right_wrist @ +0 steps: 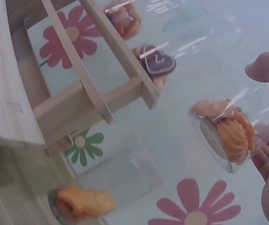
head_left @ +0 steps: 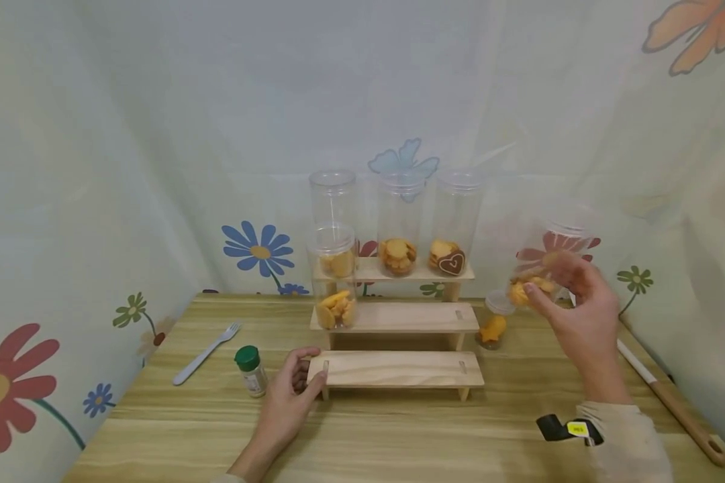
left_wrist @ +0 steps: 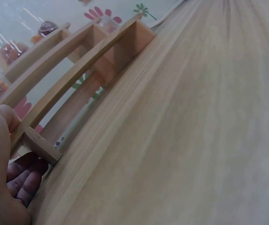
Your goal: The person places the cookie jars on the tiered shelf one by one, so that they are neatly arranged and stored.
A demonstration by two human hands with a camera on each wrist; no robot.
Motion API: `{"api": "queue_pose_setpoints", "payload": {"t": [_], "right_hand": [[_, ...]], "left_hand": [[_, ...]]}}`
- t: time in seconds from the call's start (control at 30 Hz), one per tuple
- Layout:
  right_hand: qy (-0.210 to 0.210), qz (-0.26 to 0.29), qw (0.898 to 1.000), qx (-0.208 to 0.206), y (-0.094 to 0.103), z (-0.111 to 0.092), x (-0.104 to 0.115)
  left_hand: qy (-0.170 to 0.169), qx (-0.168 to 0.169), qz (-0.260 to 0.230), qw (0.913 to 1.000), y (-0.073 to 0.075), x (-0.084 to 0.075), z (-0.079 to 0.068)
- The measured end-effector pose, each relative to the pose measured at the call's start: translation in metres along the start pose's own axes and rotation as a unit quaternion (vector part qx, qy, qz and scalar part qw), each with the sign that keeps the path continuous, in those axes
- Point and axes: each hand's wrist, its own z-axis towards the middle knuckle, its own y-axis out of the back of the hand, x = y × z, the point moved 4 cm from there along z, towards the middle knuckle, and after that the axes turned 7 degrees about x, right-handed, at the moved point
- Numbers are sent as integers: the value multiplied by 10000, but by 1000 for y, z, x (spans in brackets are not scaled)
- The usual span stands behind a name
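Note:
My right hand [head_left: 589,325] holds a clear jar [head_left: 528,290] with piped cookies at its bottom, raised at the right of a three-tier wooden display rack [head_left: 399,369]. Thumb and fingers lie on opposite sides of this jar. At the rack's front left corner, my left hand [head_left: 285,396] grips the end of the lowest tier, thumb at the top and fingers around the side. Three cookie jars stand on the top tier, among them the right one [head_left: 453,258] with a brown heart cookie. Another jar [head_left: 336,308] stands at the left of the middle tier.
A smaller jar [head_left: 491,331] with cookies stands on the table right of the rack. Left of my left hand is a green-capped shaker [head_left: 252,376], with a pale fork [head_left: 208,353] beyond it. A wooden-handled utensil [head_left: 683,409] lies along the right edge.

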Motion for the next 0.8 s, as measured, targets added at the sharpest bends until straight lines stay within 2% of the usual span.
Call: {"api": "queue_pose_setpoints", "payload": {"t": [0.5,0.8], "right_hand": [[265,375,9967,670,-39,-9,27],[482,499,9905,1189,-73,-10,35]], "left_hand": [[-117,-6,-29,9999,3,-3,0],[-151,28,-63,9999,2,-2,-1]]}}
